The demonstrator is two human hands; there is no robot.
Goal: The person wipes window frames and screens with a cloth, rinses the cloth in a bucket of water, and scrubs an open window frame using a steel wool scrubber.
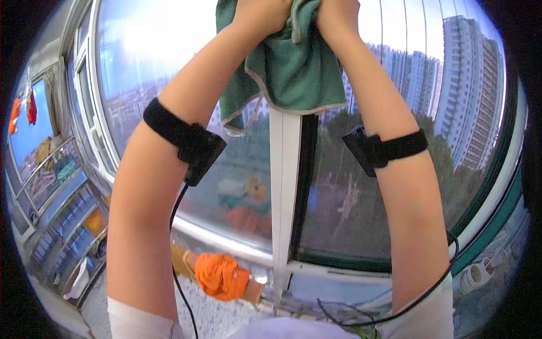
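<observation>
- In the head view, a green cloth (pixel 302 73) with a pale edging hangs at the top centre, in front of the window and above the lower stretch of a white window post (pixel 284 169).
- The left hand (pixel 266 12), partly cut off by the top edge, is curled closed with a bunched part of the green cloth in its grip.
- The right hand (pixel 339 12) is at the cloth's right side, touching it; its fingers are out of sight, so I cannot tell how far it is closed or whether it grips.
- Both forearms are raised, each wearing a black strap, the left strap (pixel 165 121) and the right strap (pixel 403 146), with a small black box on its inner side.
- A black cable (pixel 179 248) runs down from the left box; another cable (pixel 389 318) loops below the right forearm.
- Through the glass show tall apartment towers (pixel 467 93) at the right and trees (pixel 341 127) lower down.
- Below the window, between the forearms, lies a crumpled orange cloth (pixel 222 277).
- At the far left is a metal rack (pixel 65 229) with a hanging red item (pixel 31 109) above it.
- At the lower right is a pale slipper (pixel 476 276).
</observation>
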